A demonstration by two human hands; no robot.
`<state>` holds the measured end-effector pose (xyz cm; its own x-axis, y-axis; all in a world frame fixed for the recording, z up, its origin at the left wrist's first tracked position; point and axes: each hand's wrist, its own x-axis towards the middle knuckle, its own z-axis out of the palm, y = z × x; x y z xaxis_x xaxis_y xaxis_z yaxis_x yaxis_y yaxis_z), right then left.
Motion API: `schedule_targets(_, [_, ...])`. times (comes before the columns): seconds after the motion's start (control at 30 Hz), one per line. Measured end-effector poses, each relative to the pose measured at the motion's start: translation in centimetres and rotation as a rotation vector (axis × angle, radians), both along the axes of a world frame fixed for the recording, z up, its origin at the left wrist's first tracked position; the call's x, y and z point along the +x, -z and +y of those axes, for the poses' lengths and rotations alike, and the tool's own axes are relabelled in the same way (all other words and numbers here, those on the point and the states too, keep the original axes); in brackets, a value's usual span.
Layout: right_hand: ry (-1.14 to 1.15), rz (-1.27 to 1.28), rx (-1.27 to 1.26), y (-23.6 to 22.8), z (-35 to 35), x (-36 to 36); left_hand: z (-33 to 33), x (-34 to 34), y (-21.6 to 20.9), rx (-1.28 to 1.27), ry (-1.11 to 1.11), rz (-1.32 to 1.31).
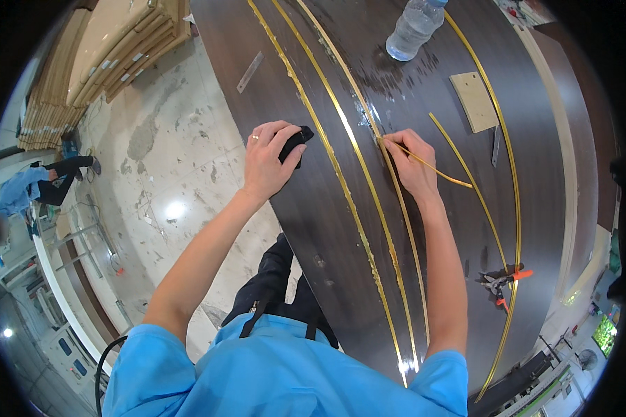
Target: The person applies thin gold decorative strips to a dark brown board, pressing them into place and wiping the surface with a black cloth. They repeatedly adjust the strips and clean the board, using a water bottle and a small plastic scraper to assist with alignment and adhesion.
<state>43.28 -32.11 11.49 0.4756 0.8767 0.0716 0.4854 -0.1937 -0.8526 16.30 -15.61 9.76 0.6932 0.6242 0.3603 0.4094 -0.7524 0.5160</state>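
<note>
My left hand (pixel 268 156) is closed round a small dark black object (pixel 301 139) at the left edge of a dark wood-grain panel (pixel 355 271); its kind is not clear. My right hand (pixel 416 163) pinches a thin gold strip (pixel 438 172) whose free end points to the right. Its fingertips are at the rightmost of three long gold trim strips (pixel 351 132) that run along the panel. Clear smears show beside that trim, and the leftmost trim strip (pixel 313 111) has rough, lumpy edges.
A plastic water bottle (pixel 415 29) stands at the far side. Near the right are a beige block (pixel 474 102), orange-handled cutters (pixel 502 283) and loose gold strips (pixel 511 167). A metal ruler (pixel 250 72) lies far left. Stacked boards (pixel 111 52) and another person (pixel 31 187) are beyond the panel.
</note>
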Motion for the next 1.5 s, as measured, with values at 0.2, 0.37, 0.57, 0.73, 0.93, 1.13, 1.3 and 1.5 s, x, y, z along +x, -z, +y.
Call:
schedule_targets(0.2, [-0.035, -0.013, -0.011, -0.5, -3.4, -0.4, 0.0, 0.0, 0.1, 0.028, -0.009, -0.001])
schedule_targets(0.37, [-0.075, -0.015, -0.071, -1.0, -5.8, -0.3, -0.1, 0.2, -0.1, 0.019, -0.025, 0.005])
schedule_targets(0.57, [0.019, 0.21, -0.083, -1.3, -5.0, 0.2, 0.0, 0.2, -0.3, 0.032, -0.029, 0.003])
schedule_targets(0.73, [0.154, 0.315, -0.089, -0.1, 1.1, 1.1, -0.1, 0.2, -0.4, 0.019, -0.037, 0.015])
schedule_targets(0.93, [0.143, 0.303, -0.055, 1.0, 4.6, 0.9, 0.0, 0.2, -0.5, 0.002, -0.048, 0.039])
schedule_targets(1.13, [0.01, 0.005, 0.028, 1.1, 4.2, 1.0, 0.1, 0.2, -0.4, 0.02, -0.044, 0.019])
schedule_targets(1.3, [-0.001, 0.02, 0.023, 0.9, 2.2, 0.8, 0.2, 0.2, -0.3, 0.038, -0.037, 0.011])
schedule_targets(1.5, [0.023, 0.071, -0.032, 0.7, -1.8, 0.2, 0.1, 0.1, 0.5, 0.062, -0.046, -0.021])
